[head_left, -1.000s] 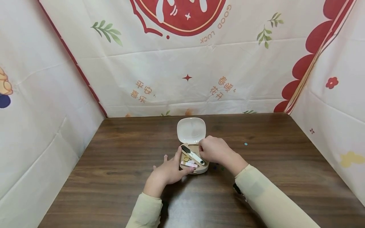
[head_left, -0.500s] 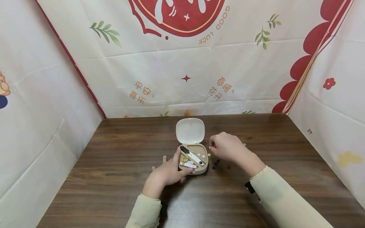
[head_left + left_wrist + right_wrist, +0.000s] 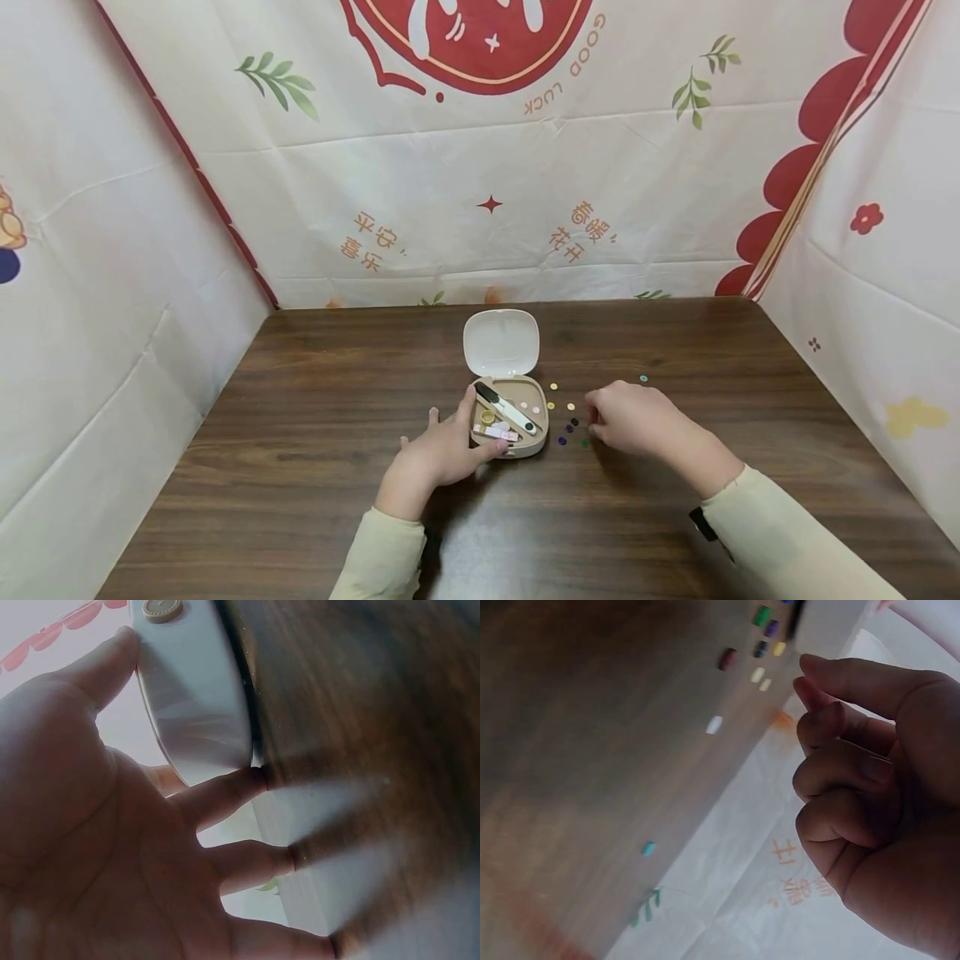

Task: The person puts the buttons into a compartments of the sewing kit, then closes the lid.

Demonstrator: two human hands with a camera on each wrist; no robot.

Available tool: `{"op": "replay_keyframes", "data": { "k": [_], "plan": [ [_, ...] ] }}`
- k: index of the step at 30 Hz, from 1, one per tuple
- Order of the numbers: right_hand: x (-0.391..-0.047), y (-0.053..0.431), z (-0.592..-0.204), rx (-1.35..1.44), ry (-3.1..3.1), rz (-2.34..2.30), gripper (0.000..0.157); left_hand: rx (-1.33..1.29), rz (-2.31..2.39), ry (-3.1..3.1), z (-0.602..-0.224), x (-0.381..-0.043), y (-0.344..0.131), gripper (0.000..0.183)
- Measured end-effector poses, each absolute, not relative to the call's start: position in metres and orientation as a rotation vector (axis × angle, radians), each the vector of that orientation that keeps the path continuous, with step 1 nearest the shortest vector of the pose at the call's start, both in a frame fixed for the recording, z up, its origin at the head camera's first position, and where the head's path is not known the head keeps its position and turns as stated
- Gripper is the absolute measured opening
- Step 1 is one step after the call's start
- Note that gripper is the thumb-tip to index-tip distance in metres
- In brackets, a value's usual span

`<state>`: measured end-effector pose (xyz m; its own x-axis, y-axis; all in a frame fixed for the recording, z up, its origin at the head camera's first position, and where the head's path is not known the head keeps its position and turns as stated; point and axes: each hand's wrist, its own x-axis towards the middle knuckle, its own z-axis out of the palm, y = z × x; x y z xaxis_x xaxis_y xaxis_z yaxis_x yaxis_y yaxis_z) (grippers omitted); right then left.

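An open sewing box (image 3: 534,448) stands on the table with its white lid (image 3: 501,343) tipped back. White thread snips (image 3: 517,417) with a black end lie diagonally in it. Pink buttons (image 3: 536,410) sit in the right compartment, a yellow ring (image 3: 488,417) and a pink-and-white strip (image 3: 496,433) in the left. My left hand (image 3: 446,450) touches the box's left and front sides with thumb and forefinger, other fingers spread to the table. My right hand (image 3: 630,417) hovers over the loose buttons, fingers curled, thumb and forefinger tips (image 3: 810,664) close together with nothing seen between them.
Yellow buttons (image 3: 571,407) and dark blue, purple and green buttons (image 3: 569,428) lie right of the box. A white button (image 3: 714,724) and a dark red button (image 3: 727,659) show in the right wrist view. A turquoise button (image 3: 643,378) lies farther back. Printed cloth surrounds the table.
My right hand has moved from over the box's right compartment rightward to the loose buttons, uncovering the pink buttons in the box. The left hand has stayed at the box.
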<state>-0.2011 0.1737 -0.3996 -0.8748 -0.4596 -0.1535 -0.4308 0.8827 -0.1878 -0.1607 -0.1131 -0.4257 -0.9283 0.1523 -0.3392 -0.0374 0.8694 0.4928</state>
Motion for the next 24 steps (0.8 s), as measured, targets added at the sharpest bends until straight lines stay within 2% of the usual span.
{"op": "replay_keyframes", "data": {
  "k": [7, 24],
  "plan": [
    [-0.201, 0.183, -0.415, -0.673, 2.823, -0.196, 0.015, 0.094, 0.719, 2.679, -0.428, -0.162, -0.115, 0.105],
    [-0.202, 0.191, -0.422, -0.637, 2.834, -0.207, 0.019, 0.087, 0.717, 2.666, -0.427, -0.164, -0.114, 0.104]
  ]
}}
